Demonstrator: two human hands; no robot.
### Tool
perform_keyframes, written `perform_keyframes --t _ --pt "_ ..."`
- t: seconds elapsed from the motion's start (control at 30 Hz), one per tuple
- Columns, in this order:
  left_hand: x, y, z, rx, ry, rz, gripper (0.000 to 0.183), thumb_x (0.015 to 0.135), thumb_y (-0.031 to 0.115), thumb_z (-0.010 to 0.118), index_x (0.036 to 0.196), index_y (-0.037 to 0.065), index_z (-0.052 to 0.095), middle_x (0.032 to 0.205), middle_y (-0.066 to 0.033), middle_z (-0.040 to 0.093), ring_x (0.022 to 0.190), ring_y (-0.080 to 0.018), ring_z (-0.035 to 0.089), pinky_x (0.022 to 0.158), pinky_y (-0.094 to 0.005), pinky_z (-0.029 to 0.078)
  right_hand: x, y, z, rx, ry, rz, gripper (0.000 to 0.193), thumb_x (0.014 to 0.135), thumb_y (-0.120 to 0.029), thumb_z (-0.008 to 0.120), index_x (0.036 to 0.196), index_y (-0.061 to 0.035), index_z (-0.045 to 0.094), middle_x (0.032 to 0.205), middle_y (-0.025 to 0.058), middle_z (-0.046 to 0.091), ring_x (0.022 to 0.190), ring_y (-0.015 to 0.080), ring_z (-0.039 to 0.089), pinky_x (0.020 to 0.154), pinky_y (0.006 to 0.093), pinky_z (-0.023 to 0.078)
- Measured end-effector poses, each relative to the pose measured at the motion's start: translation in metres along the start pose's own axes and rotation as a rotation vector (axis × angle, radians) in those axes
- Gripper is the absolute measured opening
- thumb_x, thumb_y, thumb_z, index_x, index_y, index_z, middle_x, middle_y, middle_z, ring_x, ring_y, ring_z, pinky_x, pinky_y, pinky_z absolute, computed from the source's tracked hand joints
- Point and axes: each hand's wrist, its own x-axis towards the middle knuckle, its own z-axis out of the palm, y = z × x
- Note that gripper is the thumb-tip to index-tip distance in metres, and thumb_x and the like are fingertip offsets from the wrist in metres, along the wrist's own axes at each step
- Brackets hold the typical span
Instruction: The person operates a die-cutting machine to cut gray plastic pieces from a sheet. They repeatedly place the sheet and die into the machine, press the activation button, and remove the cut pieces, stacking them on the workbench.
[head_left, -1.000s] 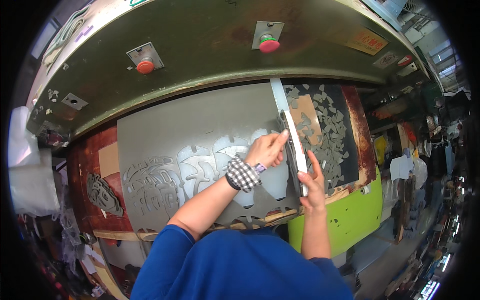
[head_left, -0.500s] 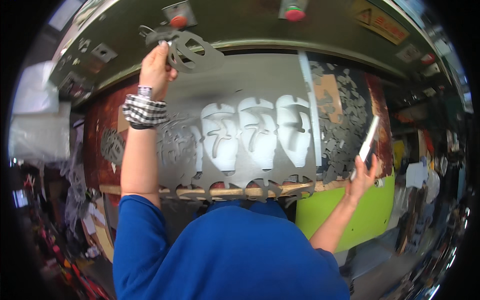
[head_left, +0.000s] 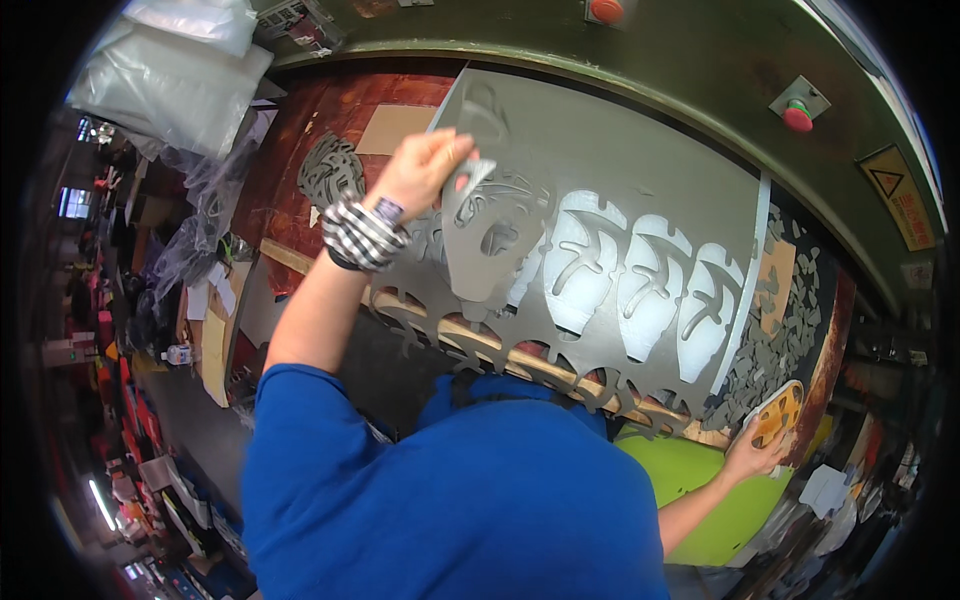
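My left hand [head_left: 422, 172] pinches a thin grey cut-out sheet piece [head_left: 482, 268] by its upper end. The piece has curved slots and hangs over the left part of a large grey sheet [head_left: 640, 165], slightly blurred. Beside it, several sole-shaped cut-outs in the sheet show a white surface [head_left: 650, 290] beneath, with curved grey strips left inside. At the right, my right hand [head_left: 752, 456] grips a cutting die [head_left: 782, 412] with a pale rim and an orange-yellow, slotted face turned up.
A pile of grey cut pieces [head_left: 332, 172] lies on the red-brown table [head_left: 290, 130] at the left, near a cardboard piece [head_left: 395, 130]. Small grey scraps [head_left: 775, 340] cover the right end. A dark green machine beam [head_left: 560, 45] with red buttons [head_left: 797, 117] spans the back.
The view has turned toward the left. My left hand has brought the grey piece down from the beam, nearer to me. The die in my right hand has tilted from edge-on to show its orange-yellow face.
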Motion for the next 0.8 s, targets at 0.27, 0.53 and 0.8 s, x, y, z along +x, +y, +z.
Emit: perform_keyframes --t 0.27,0.53,0.8 --pt "-0.067 -0.084 -0.012 0.747 0.263 -0.113 0.036 0.085 0.031 0.069 0.103 0.002 0.057 0.054 -0.013 0.057 0.05 -0.0333 0.059 0.048 -0.0412 0.048 -0.053 -0.165 -0.024 1.007 -0.468 -0.018 0.03 0.088 0.0 0.063 0.118 0.0034 0.06 0.116 0.0134 0.063 0.104 0.0196 0.061 0.088 0.0301 0.05" --pt "-0.068 -0.062 -0.011 0.855 -0.606 0.644 0.066 0.074 0.017 0.071 0.135 0.016 0.046 0.129 -0.0102 0.053 0.129 -0.0247 0.045 0.111 -0.06 0.022 -0.144 -0.332 -0.069 1.221 -1.45 -0.047 0.044 0.086 -0.008 0.068 0.127 0.0009 0.053 0.102 0.0155 0.067 0.088 0.016 0.067 0.078 0.0269 0.054" --pt "-0.007 -0.081 -0.026 -0.172 -0.17 0.125 0.027 0.092 0.011 0.054 0.115 -0.003 0.057 0.092 -0.0089 0.065 0.086 -0.0185 0.064 0.085 -0.0332 0.052 -0.151 -0.365 -0.063 1.296 -1.544 0.274 0.05 0.088 -0.008 0.066 0.133 0.0017 0.046 0.099 0.0153 0.067 0.088 0.0154 0.066 0.077 0.0264 0.054"
